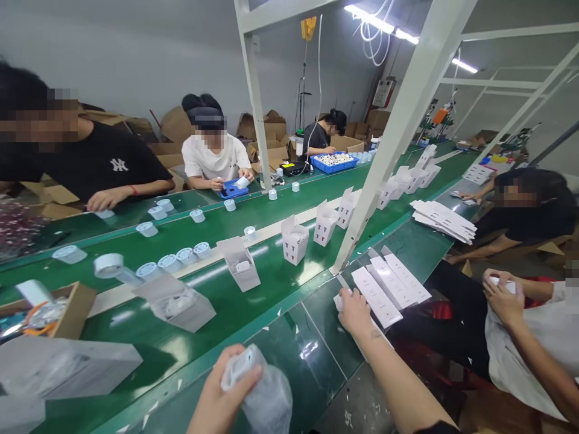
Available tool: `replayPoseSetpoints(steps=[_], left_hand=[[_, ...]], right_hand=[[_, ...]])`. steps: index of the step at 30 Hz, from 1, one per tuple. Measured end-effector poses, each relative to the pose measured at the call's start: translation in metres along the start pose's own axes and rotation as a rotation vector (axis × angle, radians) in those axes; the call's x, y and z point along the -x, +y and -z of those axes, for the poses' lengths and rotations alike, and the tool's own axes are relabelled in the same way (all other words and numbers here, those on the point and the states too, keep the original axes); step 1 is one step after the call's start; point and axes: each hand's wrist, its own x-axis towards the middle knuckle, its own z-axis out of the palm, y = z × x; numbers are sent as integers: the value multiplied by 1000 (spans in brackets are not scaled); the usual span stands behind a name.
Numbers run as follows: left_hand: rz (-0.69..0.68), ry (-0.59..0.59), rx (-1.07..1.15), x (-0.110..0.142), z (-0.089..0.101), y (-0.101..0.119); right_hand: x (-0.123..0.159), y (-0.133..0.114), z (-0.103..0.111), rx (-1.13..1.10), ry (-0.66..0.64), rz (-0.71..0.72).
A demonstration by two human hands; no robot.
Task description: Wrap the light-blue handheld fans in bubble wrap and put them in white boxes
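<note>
My left hand is closed around a translucent plastic bag with a pale, rounded piece inside; the lower part of the bag hangs loose. Out to the right, my right hand reaches over the side ledge with its fingers curled onto the end of a flat white carton, mostly hidden beneath the hand. Beside it lie several flat, folded white cartons with small dark print. On the green belt, open white boxes stand in a row, some with bagged contents showing.
Pale blue round parts sit along the belt's middle strip. A brown cardboard tray stands at left. A slanted white post rises near my right hand. Co-workers sit across the belt and at right. Another carton stack lies farther along.
</note>
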Motion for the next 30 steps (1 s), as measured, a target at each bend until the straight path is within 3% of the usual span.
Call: replayPoseSetpoints(steps=[4, 7, 10, 13, 15, 17, 20, 23, 25, 30], left_hand=[[-45, 132, 442, -19, -12, 44], [-214, 223, 501, -28, -18, 65], [-472, 261, 33, -23, -14, 61], [-737, 251, -534, -6, -9, 37], [-903, 261, -760, 5, -12, 19], [-1017, 182, -926, 15, -20, 3], [-1008, -97, -1062, 26, -27, -11], [-876, -297, -1137, 34, -23, -19], [-799, -355, -1223, 37, -19, -29], [-732, -311, -1317, 42, -14, -62]], right_hand=[[44, -20, 11, -293, 48, 368], [68, -43, -2, -586, 137, 624], [82, -63, -29, -697, 175, 715], [91, -69, -55, -758, 266, 743], [97, -66, -67, -773, 321, 787], [105, -62, -73, -779, 294, 849], [114, -54, -73, -768, 119, 833], [119, -49, -67, -744, -38, 672], [121, -47, -62, -725, -85, 663], [117, -36, -71, -625, -116, 960]])
